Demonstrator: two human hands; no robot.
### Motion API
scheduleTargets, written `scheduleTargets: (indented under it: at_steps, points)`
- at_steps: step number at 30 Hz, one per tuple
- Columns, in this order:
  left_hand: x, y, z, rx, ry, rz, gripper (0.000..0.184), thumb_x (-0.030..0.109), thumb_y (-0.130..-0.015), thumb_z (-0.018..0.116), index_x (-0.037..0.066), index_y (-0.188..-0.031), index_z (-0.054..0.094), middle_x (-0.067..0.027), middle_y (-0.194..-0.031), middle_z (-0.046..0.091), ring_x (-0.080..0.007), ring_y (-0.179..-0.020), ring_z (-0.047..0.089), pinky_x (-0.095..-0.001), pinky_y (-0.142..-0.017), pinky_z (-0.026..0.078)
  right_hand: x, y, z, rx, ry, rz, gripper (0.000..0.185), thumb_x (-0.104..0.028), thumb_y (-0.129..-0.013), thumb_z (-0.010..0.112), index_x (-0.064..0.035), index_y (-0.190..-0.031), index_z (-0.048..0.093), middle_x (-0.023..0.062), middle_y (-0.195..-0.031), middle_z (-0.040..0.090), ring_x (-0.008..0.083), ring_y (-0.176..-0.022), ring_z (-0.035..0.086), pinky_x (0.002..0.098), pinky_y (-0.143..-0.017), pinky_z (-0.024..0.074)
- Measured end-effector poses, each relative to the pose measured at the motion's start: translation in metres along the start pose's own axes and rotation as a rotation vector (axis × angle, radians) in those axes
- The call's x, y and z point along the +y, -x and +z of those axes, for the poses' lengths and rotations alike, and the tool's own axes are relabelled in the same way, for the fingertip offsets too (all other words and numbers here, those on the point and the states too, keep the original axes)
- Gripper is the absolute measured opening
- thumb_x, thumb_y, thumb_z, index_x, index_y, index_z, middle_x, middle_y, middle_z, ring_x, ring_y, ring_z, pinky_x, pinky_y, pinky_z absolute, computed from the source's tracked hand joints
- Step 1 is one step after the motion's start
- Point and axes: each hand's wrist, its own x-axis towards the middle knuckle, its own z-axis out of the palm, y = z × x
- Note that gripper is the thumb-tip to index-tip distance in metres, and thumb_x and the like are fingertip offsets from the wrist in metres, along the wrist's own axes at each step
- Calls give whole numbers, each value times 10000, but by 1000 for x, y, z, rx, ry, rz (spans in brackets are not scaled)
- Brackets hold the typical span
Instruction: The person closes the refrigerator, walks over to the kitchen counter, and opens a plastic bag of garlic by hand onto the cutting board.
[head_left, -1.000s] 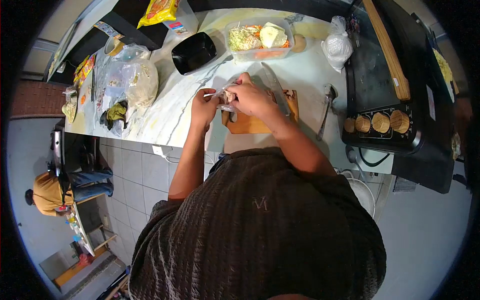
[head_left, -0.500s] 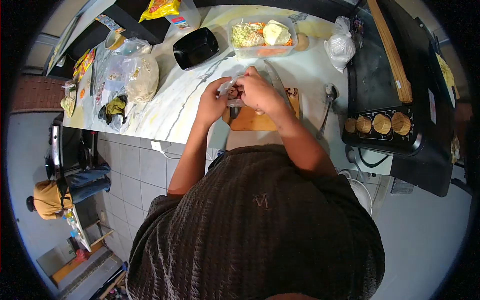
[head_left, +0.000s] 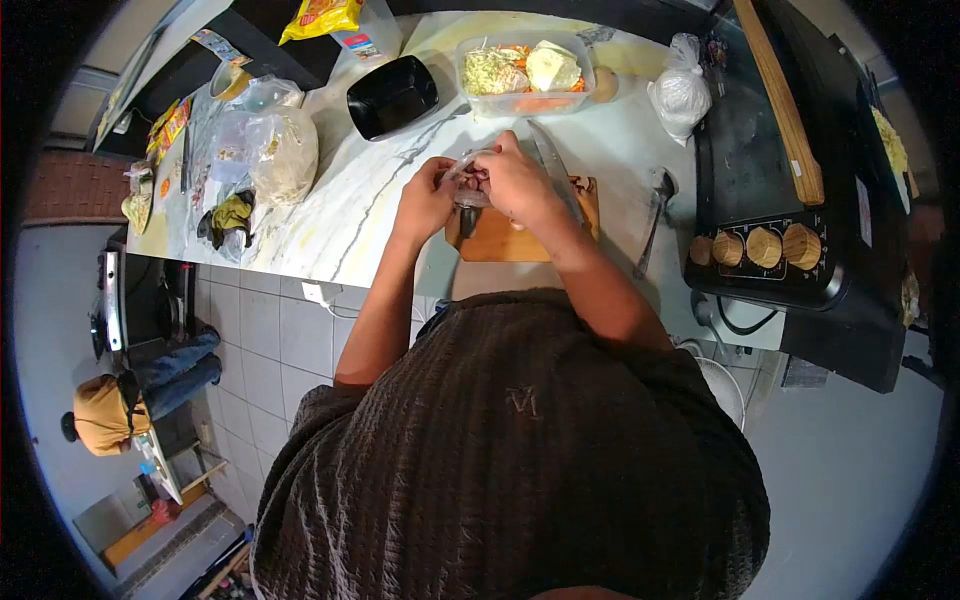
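A small clear plastic bag [head_left: 470,195] with brownish pieces in it is held between my two hands, above the left part of a wooden cutting board [head_left: 510,243]. My left hand [head_left: 426,202] pinches the bag's left edge. On the bag's right side, my right hand [head_left: 517,180] has its fingers closed at the opening; the fingertips are partly hidden. A knife [head_left: 552,165] lies at an angle just beyond my right hand, its lower part over the board. Beyond the hands stands a clear container [head_left: 525,103] of shredded vegetables and a pale cabbage piece.
A black bowl [head_left: 392,98] stands back left, with a large plastic bag [head_left: 283,155] farther left. Right are a spoon [head_left: 655,215], a tied bag of white powder [head_left: 680,95] and a black stove [head_left: 765,215] with a wooden stick [head_left: 785,110]. A person [head_left: 105,412] is at far left.
Over the last second the view has shifted slightly. Both hands remain on the small bag, its opening changing shape between the fingers. The other person has moved a little lower in view.
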Motion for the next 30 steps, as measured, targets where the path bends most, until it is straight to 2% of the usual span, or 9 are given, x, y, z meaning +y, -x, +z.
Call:
scheduleTargets:
  at_steps: [5,11,14,16,20,23,25,28,30]
  points:
    - [-1,1,-1,-29,15,-9,236,84,-926,527,-21,-1130,582,-124,-985,672,-183,-929,634,-303,-838,477,2,0,-1,-30,44,-4,170,-82,-838,581,-83,-991,656,210,-1135,486,407,-928,615,478,-808,510]
    - [1,0,-2,-23,45,-36,268,36,-886,500,-32,-1134,579,-131,-1014,665,-197,-942,637,-312,-858,480,7,2,3,50,2,-64,143,-75,-842,559,-9,-945,634,235,-1120,504,416,-904,621,492,-798,505]
    - [9,4,-4,-5,41,-38,287,29,-872,494,-34,-1139,578,-141,-1036,659,-206,-955,638,-319,-865,483,5,0,-5,6,32,-37,162,-74,-868,573,0,-1006,614,207,-1156,510,409,-969,589,453,-848,487]
    - [17,3,-7,-10,24,-50,293,29,-869,493,-35,-1143,577,-145,-1045,656,-210,-961,638,-323,-866,485,3,0,-15,-129,-23,19,162,-98,-887,569,-3,-1014,603,206,-1168,513,409,-1003,573,457,-880,470]
    - [13,3,-8,-12,16,-41,301,29,-869,492,-36,-1150,579,-153,-1052,658,-215,-976,640,-326,-867,489,4,3,-18,-63,-169,-22,171,-135,-915,547,4,-976,626,242,-1136,523,410,-958,605,474,-830,497]
    - [2,1,-6,10,22,-6,307,50,-861,512,-35,-1147,584,-180,-1050,666,-248,-955,654,-335,-838,502,11,3,-17,-110,-109,-49,183,-160,-933,549,-10,-1007,624,238,-1135,521,400,-1031,574,459,-888,473]
    - [2,1,-5,27,17,25,312,73,-855,527,-33,-1142,589,-204,-1043,672,-280,-931,667,-344,-809,513,11,3,-17,-151,-146,5,163,-148,-892,605,-30,-1004,594,169,-1120,528,368,-1059,542,414,-919,441]
    - [6,2,-7,35,7,28,321,73,-851,531,-36,-1147,588,-210,-1039,672,-277,-923,668,-340,-802,513,12,6,-17,-90,-160,-48,173,-150,-854,661,-50,-980,599,151,-1100,536,349,-1046,546,405,-914,444]
    - [9,2,-8,6,12,-39,301,20,-864,510,-42,-1150,578,-147,-1052,663,-215,-974,645,-330,-873,490,12,5,-17,-71,-163,-60,181,-139,-826,683,-58,-965,599,144,-1090,538,341,-1045,546,402,-914,443]
